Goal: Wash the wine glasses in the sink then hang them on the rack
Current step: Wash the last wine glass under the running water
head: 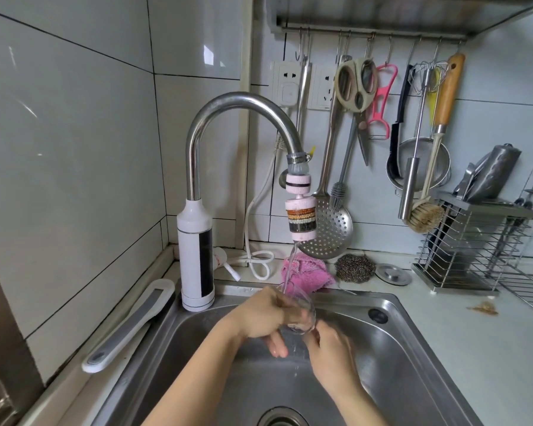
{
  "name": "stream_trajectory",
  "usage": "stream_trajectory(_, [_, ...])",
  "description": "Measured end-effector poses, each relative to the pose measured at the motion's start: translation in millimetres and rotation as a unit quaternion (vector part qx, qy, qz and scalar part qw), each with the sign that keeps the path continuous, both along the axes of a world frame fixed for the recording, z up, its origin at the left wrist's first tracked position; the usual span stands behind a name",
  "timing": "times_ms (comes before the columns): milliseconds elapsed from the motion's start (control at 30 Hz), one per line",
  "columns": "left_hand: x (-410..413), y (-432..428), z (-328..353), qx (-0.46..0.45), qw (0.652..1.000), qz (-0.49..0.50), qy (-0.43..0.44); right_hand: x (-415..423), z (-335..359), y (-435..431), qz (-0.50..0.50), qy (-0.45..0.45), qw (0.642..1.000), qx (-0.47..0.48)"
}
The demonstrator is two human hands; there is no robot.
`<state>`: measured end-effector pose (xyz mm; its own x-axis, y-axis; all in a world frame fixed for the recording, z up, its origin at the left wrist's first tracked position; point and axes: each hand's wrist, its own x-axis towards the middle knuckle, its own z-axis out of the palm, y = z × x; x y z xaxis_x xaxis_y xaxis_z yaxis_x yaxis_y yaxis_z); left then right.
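Stainless steel sink (413, 348) fills the foreground, its round drain (282, 418) nearest. Above the basin, the left hand (259, 315) has its grip wrapped round the bowl of a clear wine glass (300, 312), tilted under a thin stream of water (290, 265). The right hand (331, 352) pinches the glass's lower end, grip closed there. Behind, a curved chrome faucet (234, 101) carries a layered filter (301, 219). A pink cloth (311, 272) and a steel wool scourer (354, 268) lie on the desk (474, 333) by the wall, where utensils hang from a hooked rail (320, 29).
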<state>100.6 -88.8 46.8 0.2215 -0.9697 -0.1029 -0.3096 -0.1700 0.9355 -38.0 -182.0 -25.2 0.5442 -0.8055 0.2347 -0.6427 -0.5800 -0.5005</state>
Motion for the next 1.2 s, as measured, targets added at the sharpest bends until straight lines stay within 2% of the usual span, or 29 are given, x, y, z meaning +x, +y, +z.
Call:
stream_trajectory(100, [9,4,1,-0.026,0.999,0.003,-0.033,-2,0,1,-0.019,0.033,0.998,-0.045])
stream_trajectory(200, [18,7,2,-0.067,0.996,0.034,-0.053,-2,3,3,-0.035,0.029,0.995,-0.084])
stream_trajectory(400, [3,0,-3,0.016,0.999,-0.011,-0.027,-4,2,1,-0.005,-0.022,0.996,-0.081])
stream_trajectory(467, [4,1,-2,-0.003,0.998,-0.017,-0.054,-2,2,0,-0.002,-0.026,0.997,-0.075])
stream_trajectory(600, [14,4,1,-0.052,0.992,0.046,-0.105,0,-1,-1,0.044,-0.034,0.997,-0.059])
stream_trajectory(667, [15,6,2,-0.035,0.995,0.037,-0.086,-1,-1,0,0.065,-0.047,0.996,-0.046])
stream_trajectory(767, [7,6,1,0.04,0.999,-0.015,-0.007,-3,-1,3,0.073,-0.064,0.995,-0.032])
stream_trajectory(833, [4,4,-1,0.056,0.998,-0.027,-0.015,-5,0,3,0.067,-0.063,0.996,-0.021])
stream_trajectory(933, [6,3,2,0.027,0.998,-0.018,-0.054,-8,2,2,0.039,-0.056,0.997,-0.033])
stream_trajectory(1033, [7,5,7,0.014,0.999,0.01,-0.04,-8,6,3,0.007,-0.019,0.998,-0.056])
stream_trajectory(1133, [-1,4,6,0.057,0.998,-0.011,-0.026,-5,4,2,0.02,-0.023,0.999,-0.033])
stream_trajectory(1200, [-3,3,5,0.054,0.998,-0.018,-0.033,-6,3,1,0.029,-0.011,0.999,-0.035])
